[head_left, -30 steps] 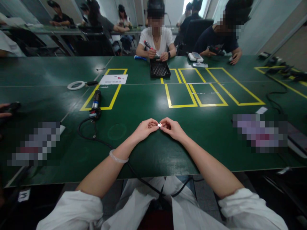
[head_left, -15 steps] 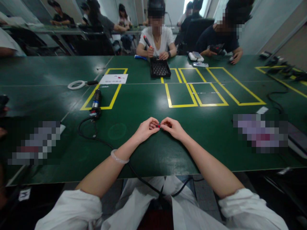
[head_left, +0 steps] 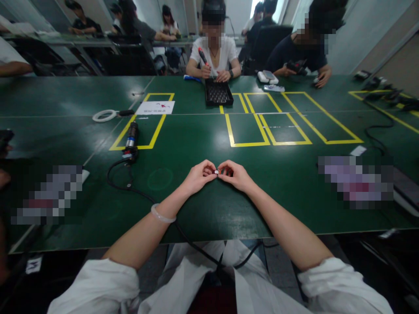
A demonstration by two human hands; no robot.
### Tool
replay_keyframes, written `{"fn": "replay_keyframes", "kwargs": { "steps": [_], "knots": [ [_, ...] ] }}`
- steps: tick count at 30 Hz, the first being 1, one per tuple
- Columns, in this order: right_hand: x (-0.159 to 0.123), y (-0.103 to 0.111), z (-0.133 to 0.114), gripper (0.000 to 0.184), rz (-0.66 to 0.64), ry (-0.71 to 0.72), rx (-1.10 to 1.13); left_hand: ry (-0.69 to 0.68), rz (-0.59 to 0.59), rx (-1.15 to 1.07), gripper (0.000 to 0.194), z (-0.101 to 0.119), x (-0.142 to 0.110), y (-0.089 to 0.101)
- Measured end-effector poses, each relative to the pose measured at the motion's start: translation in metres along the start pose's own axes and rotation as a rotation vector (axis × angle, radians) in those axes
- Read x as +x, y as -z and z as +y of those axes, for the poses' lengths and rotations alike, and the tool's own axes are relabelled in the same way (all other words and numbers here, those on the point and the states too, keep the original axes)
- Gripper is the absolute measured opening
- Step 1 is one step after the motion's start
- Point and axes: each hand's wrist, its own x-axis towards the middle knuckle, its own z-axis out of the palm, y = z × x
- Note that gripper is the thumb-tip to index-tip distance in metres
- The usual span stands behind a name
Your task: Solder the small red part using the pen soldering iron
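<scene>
Both of my hands meet over the green table (head_left: 203, 218), pinching one small red and silver part (head_left: 217, 172) between them. The fingers of my left hand (head_left: 202, 175) are closed on its left side. From the other side, the thumb and fingers of my right hand (head_left: 236, 175) grip it, with a bit of red showing inside the fingers. The piece is too small to name its kind, and fingertips cover much of it.
A black cylindrical device (head_left: 132, 137) with a cable (head_left: 113, 174) lies to the left, the cable running under my left forearm. Beyond is a printed sheet (head_left: 155, 107). Across the table a person holds a screwdriver (head_left: 203, 56) over a black tray (head_left: 218, 104). Blurred-out items flank me.
The small part has turned between my fingers, so more silver shows where red faced me. My hands have hardly shifted. The person opposite has moved the screwdriver slightly.
</scene>
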Motion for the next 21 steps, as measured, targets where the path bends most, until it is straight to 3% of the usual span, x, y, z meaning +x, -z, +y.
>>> {"fn": "replay_keyframes", "kwargs": {
  "steps": [5,9,13,17,19,21],
  "knots": [
    [0.000,0.001,0.000,0.016,0.007,-0.012,-0.023,-0.025,-0.016,0.048,0.027,0.003,0.000,0.001],
    [0.001,0.002,0.000,0.018,0.016,-0.061,-0.001,-0.137,0.095,0.268,0.033,0.007,0.004,0.025],
    [0.001,0.002,-0.001,0.019,0.002,-0.069,0.016,-0.163,0.444,0.698,0.036,-0.004,0.007,0.087],
    [0.001,0.001,-0.003,0.018,0.005,-0.074,0.015,0.056,0.813,1.004,0.052,-0.030,-0.006,0.161],
    [0.001,0.001,-0.003,0.018,0.005,-0.074,0.012,0.223,0.909,1.019,0.065,-0.042,-0.017,0.189],
    [0.001,0.001,-0.003,0.018,0.004,-0.077,0.006,0.378,0.895,0.985,0.071,-0.050,-0.026,0.208]
  ]
}}
